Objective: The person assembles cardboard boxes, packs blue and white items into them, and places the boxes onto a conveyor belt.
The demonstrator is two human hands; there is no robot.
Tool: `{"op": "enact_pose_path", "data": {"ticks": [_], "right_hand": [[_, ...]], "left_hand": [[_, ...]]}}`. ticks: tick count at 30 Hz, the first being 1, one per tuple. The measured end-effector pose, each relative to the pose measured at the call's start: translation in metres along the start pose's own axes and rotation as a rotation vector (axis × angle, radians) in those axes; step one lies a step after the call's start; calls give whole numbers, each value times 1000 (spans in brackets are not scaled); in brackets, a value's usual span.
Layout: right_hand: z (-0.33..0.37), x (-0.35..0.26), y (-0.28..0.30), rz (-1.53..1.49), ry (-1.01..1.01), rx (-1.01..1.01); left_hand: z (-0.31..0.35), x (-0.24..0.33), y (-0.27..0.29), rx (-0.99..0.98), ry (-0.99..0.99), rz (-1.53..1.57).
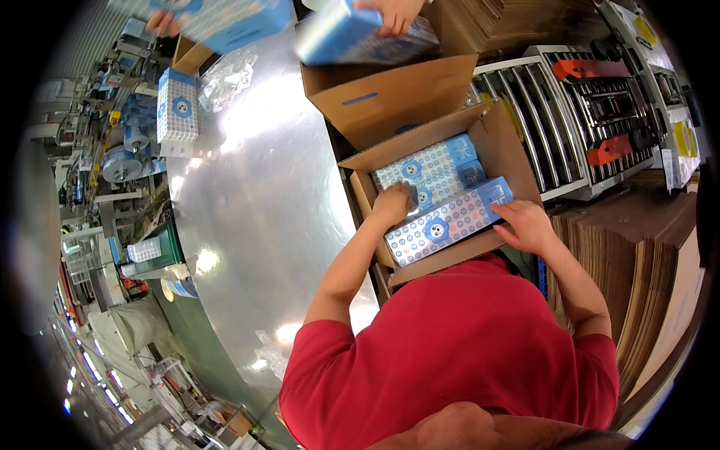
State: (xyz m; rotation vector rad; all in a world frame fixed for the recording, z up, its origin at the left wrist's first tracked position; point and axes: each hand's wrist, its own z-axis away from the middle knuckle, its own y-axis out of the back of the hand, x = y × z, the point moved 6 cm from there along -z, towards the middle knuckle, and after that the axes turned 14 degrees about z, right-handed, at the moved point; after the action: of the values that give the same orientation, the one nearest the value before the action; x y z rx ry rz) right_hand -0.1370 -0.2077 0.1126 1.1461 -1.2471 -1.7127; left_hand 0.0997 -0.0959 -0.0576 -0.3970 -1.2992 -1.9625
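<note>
Clutter of machines and blue tape rolls point(121, 163) filled the far left. Right of it, a patterned blue-and-white box point(177, 106) stood upright near the far left edge of the shiny metal table point(255, 195), with clear plastic bags point(225, 75) just beside it. At the table's far edge, a co-worker's hand point(162, 22) held another blue box point(225, 21); a second co-worker's hand point(394, 13) pressed a blue box point(337, 31) into the farther open carton point(394, 94).

Nearer, against the table's right edge, sat an open cardboard carton point(510, 150) with patterned boxes packed flat inside. The person's left hand point(394, 204) rested on the near-left end of the long patterned box point(446, 222), fingers curled and pressed together over its edge. The right hand point(527, 225) gripped that box's right end, fingers together on top, thumb side hidden. The long box lay tilted at the carton's near side, touching the packed boxes point(431, 169).

Right of the carton ran a roller conveyor point(555, 127), then stacks of flattened cardboard point(637, 262).
</note>
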Motion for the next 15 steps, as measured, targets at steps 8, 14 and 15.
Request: {"op": "enact_pose_path", "data": {"ticks": [8,14,15], "right_hand": [[-54,-26,-36,92,355,-451],[-195,-69,-169,-95,374,-465],[-205,-67,-195,-46,323,-512]], "left_hand": [[145,5,43,731,-255,271],[189,-23,7,895,23,451],[199,-22,0,912,31,451]]}}
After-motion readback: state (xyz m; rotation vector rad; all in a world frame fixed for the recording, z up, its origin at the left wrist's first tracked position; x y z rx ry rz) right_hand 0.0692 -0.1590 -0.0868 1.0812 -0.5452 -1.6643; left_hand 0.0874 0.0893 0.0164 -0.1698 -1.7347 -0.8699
